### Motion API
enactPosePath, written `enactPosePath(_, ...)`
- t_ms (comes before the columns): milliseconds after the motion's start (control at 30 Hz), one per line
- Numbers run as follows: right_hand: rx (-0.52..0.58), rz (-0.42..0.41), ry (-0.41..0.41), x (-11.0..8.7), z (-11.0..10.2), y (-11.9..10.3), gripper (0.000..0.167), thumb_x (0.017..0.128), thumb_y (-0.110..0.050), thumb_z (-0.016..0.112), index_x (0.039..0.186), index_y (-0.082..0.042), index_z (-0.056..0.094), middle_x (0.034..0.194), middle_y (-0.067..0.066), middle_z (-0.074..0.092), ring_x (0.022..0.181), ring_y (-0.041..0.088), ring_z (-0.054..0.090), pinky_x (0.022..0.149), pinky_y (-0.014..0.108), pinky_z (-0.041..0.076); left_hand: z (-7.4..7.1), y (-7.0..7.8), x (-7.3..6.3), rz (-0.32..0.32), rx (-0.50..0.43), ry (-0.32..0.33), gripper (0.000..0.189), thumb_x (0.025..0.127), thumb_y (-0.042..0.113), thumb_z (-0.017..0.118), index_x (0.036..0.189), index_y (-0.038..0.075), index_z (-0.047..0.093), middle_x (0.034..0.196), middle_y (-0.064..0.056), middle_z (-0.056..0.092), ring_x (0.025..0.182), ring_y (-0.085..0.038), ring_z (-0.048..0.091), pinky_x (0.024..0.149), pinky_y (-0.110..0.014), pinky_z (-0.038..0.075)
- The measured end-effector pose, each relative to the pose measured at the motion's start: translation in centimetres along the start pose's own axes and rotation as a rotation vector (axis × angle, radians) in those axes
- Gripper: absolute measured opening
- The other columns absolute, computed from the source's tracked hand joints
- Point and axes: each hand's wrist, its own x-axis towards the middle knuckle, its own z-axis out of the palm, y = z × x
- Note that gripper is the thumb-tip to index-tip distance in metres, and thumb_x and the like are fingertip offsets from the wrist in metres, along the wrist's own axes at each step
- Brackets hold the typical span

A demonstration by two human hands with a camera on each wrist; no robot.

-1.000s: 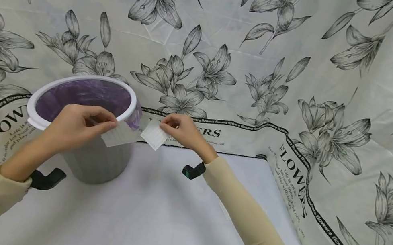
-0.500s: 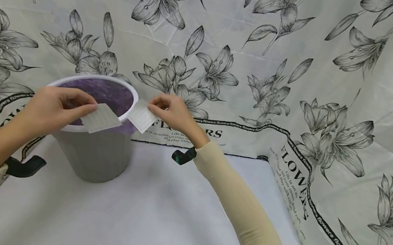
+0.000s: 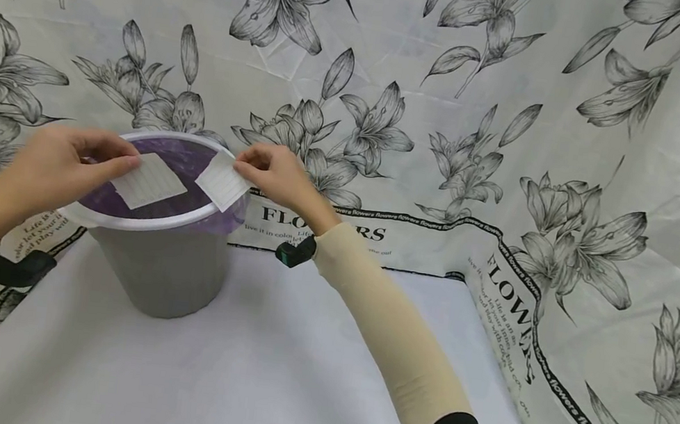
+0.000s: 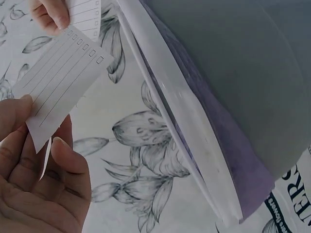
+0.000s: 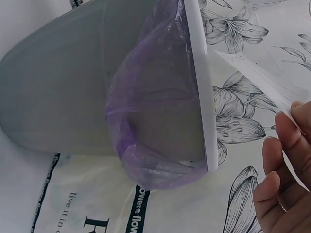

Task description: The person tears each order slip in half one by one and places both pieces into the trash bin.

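My left hand (image 3: 71, 164) pinches a piece of lined paper (image 3: 151, 181) between thumb and fingers. In the left wrist view that lined paper (image 4: 68, 77) shows a row of small checkboxes at one end. My right hand (image 3: 271, 175) pinches a second lined slip (image 3: 224, 181) by its right edge. Both papers overlap the mouth of a grey trash bin (image 3: 159, 275) with a white rim (image 3: 144, 221) and a purple bag lining (image 3: 170, 151). The right wrist view has that slip (image 5: 260, 77) edge-on, beyond the rim.
The bin stands on a white table (image 3: 271, 372), towards the back left. Behind it hangs a cloth (image 3: 385, 35) printed with black flowers. Part of the purple bag (image 3: 226, 220) bulges outside the rim on the right.
Both hands have moved left and up, each with its paper, from in front of and beside the bin to over its mouth. The bin has stayed in place.
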Motion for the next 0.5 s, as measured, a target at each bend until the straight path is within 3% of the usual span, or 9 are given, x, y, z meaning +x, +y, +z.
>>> enactPosePath(100,0.003,0.021,-0.002,0.6,0.4,-0.1,0.021,0.103,-0.026,0.065,0.115,-0.011,0.073,0.104,0.002,0.074,0.091,0.011,0.067,0.08,0.022,0.054,-0.3,-0.5,0.1,-0.004,0.019,0.022,0.029,0.097,0.037,0.072,0.108,0.011,0.078,0.087,0.016,0.07,0.076,0.012,0.054,0.061,-0.011,0.042)
enactPosePath(167,0.017,0.038,0.0,1.0,0.8,-0.2,0.021,0.103,-0.026,0.065,0.115,-0.01,0.073,0.105,0.002,0.074,0.093,0.011,0.067,0.081,0.022,0.054,-0.4,-0.9,0.1,-0.003,0.033,0.034,0.029,0.097,0.037,0.072,0.108,0.011,0.078,0.085,0.021,0.068,0.075,0.015,0.052,0.061,-0.011,0.041)
enactPosePath(233,0.035,0.057,0.005,1.4,1.1,-0.2,0.021,0.103,-0.026,0.065,0.114,-0.01,0.073,0.105,0.003,0.074,0.094,0.012,0.067,0.081,0.021,0.054,-0.5,-1.2,0.1,-0.005,0.045,0.037,0.03,0.097,0.037,0.072,0.109,0.01,0.078,0.087,0.015,0.072,0.075,0.017,0.05,0.06,-0.011,0.04)
enactPosePath(400,0.065,0.096,0.006,2.0,1.9,-0.1,0.021,0.103,-0.026,0.066,0.114,-0.009,0.072,0.106,0.004,0.073,0.093,0.013,0.066,0.077,0.021,0.054,-0.4,-1.8,0.2,-0.021,0.065,0.028,0.033,0.099,0.035,0.07,0.112,0.006,0.077,0.102,-0.017,0.076,0.076,0.021,0.045,0.06,-0.011,0.037)
enactPosePath(500,0.058,0.095,0.0,2.3,2.3,-0.3,0.022,0.103,-0.025,0.065,0.115,-0.008,0.072,0.107,0.006,0.073,0.093,0.013,0.066,0.076,0.02,0.053,-0.4,-2.0,0.1,-0.042,0.073,0.015,0.036,0.1,0.036,0.069,0.114,0.004,0.076,0.106,-0.021,0.074,0.084,0.011,0.053,0.06,-0.01,0.037)
